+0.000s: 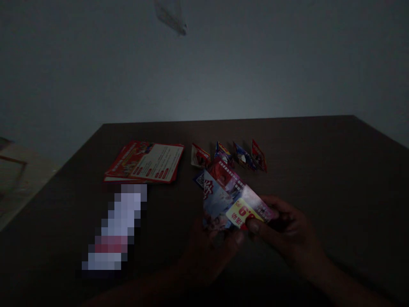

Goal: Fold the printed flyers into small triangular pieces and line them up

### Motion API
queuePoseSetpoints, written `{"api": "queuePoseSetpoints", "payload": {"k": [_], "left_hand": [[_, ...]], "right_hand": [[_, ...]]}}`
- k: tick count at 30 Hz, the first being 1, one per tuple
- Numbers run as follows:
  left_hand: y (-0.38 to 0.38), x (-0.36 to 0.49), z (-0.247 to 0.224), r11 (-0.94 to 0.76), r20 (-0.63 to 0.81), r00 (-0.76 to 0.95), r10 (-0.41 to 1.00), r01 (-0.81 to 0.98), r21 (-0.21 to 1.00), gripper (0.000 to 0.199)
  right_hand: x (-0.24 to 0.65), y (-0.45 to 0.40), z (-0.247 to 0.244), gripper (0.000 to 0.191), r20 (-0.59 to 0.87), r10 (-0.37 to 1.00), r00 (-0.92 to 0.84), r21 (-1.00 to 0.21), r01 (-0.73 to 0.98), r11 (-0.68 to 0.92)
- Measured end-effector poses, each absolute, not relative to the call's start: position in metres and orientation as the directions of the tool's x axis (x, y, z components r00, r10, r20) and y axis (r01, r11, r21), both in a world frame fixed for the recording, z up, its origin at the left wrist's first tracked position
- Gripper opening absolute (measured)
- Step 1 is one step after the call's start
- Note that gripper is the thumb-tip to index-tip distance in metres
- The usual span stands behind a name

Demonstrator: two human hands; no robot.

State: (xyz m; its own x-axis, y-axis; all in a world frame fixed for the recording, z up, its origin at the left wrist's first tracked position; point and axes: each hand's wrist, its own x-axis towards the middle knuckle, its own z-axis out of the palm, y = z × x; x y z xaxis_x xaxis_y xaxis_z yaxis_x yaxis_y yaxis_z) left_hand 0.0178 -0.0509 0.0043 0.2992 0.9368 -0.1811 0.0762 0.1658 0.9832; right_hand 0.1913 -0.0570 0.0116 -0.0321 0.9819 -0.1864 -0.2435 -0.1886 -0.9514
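Note:
A colourful printed flyer (219, 200), partly folded, is held above the table between my two hands. My right hand (287, 232) pinches its right side, thumb on top over a yellow patch with large red print. My left hand (211, 251) closes on the lower edge from below; its fingers are mostly in shadow behind the paper. Just beyond the flyer stand several small folded paper pieces in a row, among them a red and white one (200, 156) and a blue one (244, 157).
A stack of red and white flyers (153, 162) lies on the dark table (306, 149) at the left. Nearer me is a blurred-out, long bright object (118, 226). Behind the table rises a plain wall (255, 64). The light is dim.

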Motion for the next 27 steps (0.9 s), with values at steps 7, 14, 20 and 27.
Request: {"api": "queuePoseSetpoints", "payload": {"k": [7, 14, 20, 27], "left_hand": [[-0.047, 0.020, 0.014, 0.251, -0.296, 0.250, 0.922, 0.197, 0.948, 0.022], [-0.043, 0.023, 0.023, 0.334, -0.398, 0.242, 0.885, 0.267, 0.904, 0.020], [-0.042, 0.020, 0.018, 0.310, -0.367, 0.329, 0.870, 0.215, 0.926, 0.025], [-0.042, 0.016, 0.000, 0.393, -0.339, 0.441, 0.831, -0.035, 0.919, 0.029]], "right_hand": [[0.187, -0.058, 0.013, 0.032, -0.183, 0.983, -0.033, -0.966, -0.180, -0.186], [0.186, -0.062, 0.010, 0.036, -0.173, 0.984, -0.044, -0.973, -0.147, -0.177], [0.187, -0.061, 0.010, 0.034, -0.179, 0.982, -0.061, -0.971, -0.152, -0.187], [0.195, -0.056, 0.009, 0.051, -0.197, 0.956, -0.219, -0.924, -0.285, -0.255]]}}
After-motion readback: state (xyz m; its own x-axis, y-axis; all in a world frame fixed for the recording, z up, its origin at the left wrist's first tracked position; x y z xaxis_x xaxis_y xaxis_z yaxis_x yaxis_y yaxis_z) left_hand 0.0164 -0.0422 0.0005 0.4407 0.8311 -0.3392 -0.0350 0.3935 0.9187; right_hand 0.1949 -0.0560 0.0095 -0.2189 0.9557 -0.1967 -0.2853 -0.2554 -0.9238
